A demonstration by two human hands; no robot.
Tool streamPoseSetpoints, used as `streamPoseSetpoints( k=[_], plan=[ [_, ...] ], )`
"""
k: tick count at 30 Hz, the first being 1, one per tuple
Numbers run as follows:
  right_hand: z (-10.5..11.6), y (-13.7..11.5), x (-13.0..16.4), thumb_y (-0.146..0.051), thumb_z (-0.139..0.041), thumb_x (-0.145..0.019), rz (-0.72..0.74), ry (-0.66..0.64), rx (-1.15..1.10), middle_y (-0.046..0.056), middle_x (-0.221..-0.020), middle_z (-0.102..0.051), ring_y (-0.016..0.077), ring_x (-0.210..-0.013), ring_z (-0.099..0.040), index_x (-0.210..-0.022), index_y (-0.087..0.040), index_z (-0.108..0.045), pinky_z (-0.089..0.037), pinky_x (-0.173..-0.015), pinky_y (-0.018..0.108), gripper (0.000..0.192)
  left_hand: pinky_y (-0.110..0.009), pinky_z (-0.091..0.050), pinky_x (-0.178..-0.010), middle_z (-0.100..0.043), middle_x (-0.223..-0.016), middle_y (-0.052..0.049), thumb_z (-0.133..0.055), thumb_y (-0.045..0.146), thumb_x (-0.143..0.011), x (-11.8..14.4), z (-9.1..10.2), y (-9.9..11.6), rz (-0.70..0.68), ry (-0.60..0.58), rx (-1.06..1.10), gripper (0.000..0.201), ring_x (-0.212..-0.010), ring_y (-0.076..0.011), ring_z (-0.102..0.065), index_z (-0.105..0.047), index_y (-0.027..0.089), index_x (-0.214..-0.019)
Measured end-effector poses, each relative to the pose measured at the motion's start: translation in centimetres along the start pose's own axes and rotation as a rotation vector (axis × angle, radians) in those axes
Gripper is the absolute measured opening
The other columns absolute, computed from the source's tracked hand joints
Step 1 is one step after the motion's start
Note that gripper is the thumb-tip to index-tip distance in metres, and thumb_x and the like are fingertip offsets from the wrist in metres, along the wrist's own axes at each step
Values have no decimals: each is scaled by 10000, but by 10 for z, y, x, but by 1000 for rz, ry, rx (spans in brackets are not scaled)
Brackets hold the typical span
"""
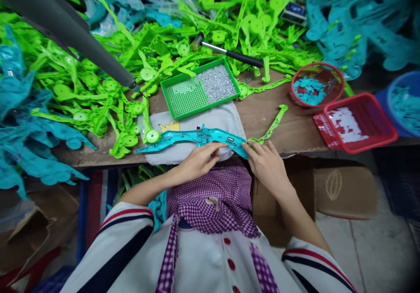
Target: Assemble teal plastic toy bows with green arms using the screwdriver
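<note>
A long blue bow-shaped plastic shell (177, 137) lies across a pale cloth (183, 155) at the table's front edge. Its hollow side faces up, showing thin wires and a small dark piece near the middle. My left hand (205, 158) has its fingers closed at the shell's near edge, right of the middle. At the shell's right end, my right hand (264, 164) grips with bent fingers; the fingertips hide what lies under them. Just beyond the right hand, a curved lime-green plastic arm (274, 124) touches or nearly touches the shell's end.
Behind the cloth stands a green tray (183, 96) holding many small silver screws. A hammer (236, 56) rests on heaped lime-green parts (95, 87). Red baskets (334, 74) and a blue tub (403, 76) stand right. A grey powered driver (95, 47) hangs at upper left.
</note>
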State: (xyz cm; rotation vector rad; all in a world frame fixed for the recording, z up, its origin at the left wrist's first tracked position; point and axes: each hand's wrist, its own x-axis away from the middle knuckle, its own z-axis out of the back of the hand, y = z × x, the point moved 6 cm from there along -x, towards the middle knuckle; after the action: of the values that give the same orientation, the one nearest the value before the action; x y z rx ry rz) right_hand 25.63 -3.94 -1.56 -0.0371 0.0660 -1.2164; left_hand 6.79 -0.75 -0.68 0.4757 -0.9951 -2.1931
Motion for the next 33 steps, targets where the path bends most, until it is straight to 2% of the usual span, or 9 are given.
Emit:
streamPoseSetpoints(
  k=[4, 7, 11, 16, 21, 24, 27, 29, 33],
  plan=[
    [0, 0, 0, -163, -437, -967, 3, 7, -4, 135, -1316, -676, 273, -1146, -643, -1328, -146, -591, -414, -1095, 528, 393, -447, -456, -867, -657, -1138, -129, -426, 96, -986, 16, -3, -5, 37, -24, -379, 505, -928, -227, -643, -407, 203, -1479],
    [-1, 0, 0, -171, -429, -969, 4, 6, -8, 136, -1314, -675, 272, -1139, -641, -1325, -155, -589, -404, -1100, 527, 391, -441, -405, -853, -647, -1178, -148, -410, 59, -977, 27, 2, -12, 21, -8, -542, 518, -872, -215, -635, -450, 212, -1470],
    [-1, -1, -1, -179, -424, -976, 16, -1, 3, 134, -1315, -672, 272, -1133, -639, -1322, -144, -590, -411, -1086, 506, 386, -362, -375, -808, -664, -1107, -101, -431, 143, -1016, 8, 33, -14, -105, 20, -472, 339, -954, -205, -607, -622, 235, -1281],
    [-1, 0, -2, -168, -438, -968, -15, -31, 20, 125, -1324, -669, 272, -1136, -637, -1330, -150, -592, -406, -1085, 497, 394, -370, -343, -836, -634, -1060, -70, -451, 197, -1012, -59, 66, -15, -209, -78, -427, 263, -957, -206, -564, -695, 241, -1099],
    [0, -2, -2, -158, -434, -967, -26, -38, 36, 119, -1342, -660, 266, -1108, -637, -1338, -152, -586, -405, -1086, 495, 401, -432, -288, -926, -576, -1001, -52, -443, 76, -928, -104, 63, -20, -253, -162, -428, 284, -933, -215, -525, -692, 209, -948],
    [1, -3, -2, -161, -423, -975, -24, -48, 42, 127, -1332, -661, 258, -1094, -636, -1333, -153, -588, -396, -1096, 482, 395, -453, -268, -928, -552, -928, -49, -452, 22, -839, -110, 53, -38, -248, -265, -453, 305, -913, -227, -524, -693, 209, -841],
    [2, -3, -4, -165, -413, -985, -18, -63, 43, 127, -1305, -672, 254, -1082, -639, -1324, -150, -592, -392, -1100, 476, 383, -470, -258, -942, -562, -916, -53, -459, 12, -785, -111, 51, -51, -245, -314, -439, 331, -932, -240, -525, -707, 224, -845],
    [3, -3, -5, -172, -414, -990, -24, -70, 43, 123, -1291, -679, 255, -1080, -640, -1313, -153, -598, -394, -1097, 475, 372, -482, -254, -954, -578, -927, -60, -454, 20, -788, -113, 53, -51, -256, -313, -430, 341, -957, -245, -519, -715, 228, -859],
    [3, -3, -5, -170, -439, -983, -27, -80, 33, 112, -1325, -667, 258, -1097, -636, -1321, -156, -591, -403, -1094, 475, 370, -501, -251, -972, -602, -964, -67, -410, 29, -854, -114, 64, -32, -317, -275, -427, 397, -1004, -241, -515, -738, 243, -914]
  ],
)
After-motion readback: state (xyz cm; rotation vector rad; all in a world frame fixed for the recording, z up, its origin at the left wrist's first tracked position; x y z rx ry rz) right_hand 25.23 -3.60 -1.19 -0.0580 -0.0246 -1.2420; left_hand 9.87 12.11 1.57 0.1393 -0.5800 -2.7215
